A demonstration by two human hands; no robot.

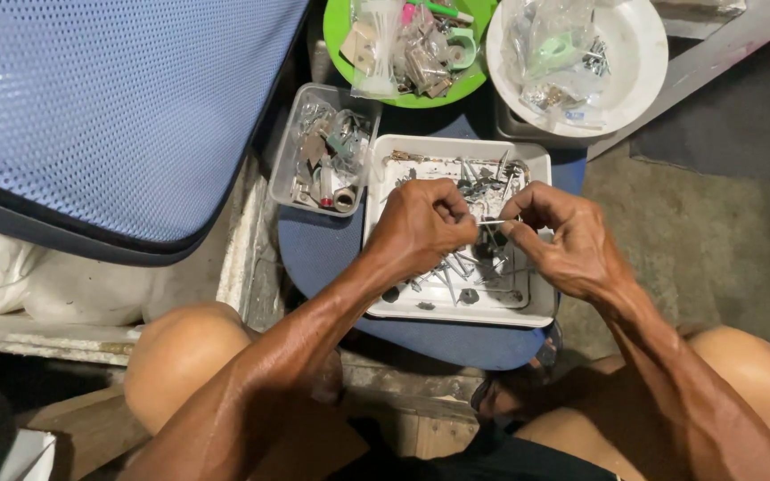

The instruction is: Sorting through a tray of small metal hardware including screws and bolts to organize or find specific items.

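A thin nail [490, 222] is held level between the two hands over the white tray [541, 307]: the left hand [421, 227] is curled, its fingers [458, 214] pinched on the nail's left end, and the right hand [563, 240] has its fingers [517, 227] pinched on the right end. The nail lies just above the heap of loose nails [470, 267], apart from it. Progress is judged early to middling: one piece is in hand, while many nails and small dark bits remain scattered across the tray; what has already been picked out cannot be told. The tray rests on a blue stool seat [323, 249], which serves as the table; its near edge hangs close to the seat's near rim. Touching the tray's left wall, a clear box [282, 178] of mixed hardware is seen. Further off, a green plate [336, 36] with bagged parts and a white bowl [643, 62] with bags are set side by side, just beyond the tray's far wall. At the far left a blue mesh panel [118, 107] is noted, near the box. Room is tight to the left and far sides; open concrete floor [697, 232] is available to the right. Both knees flank the near side, so the forearms are confined between them.
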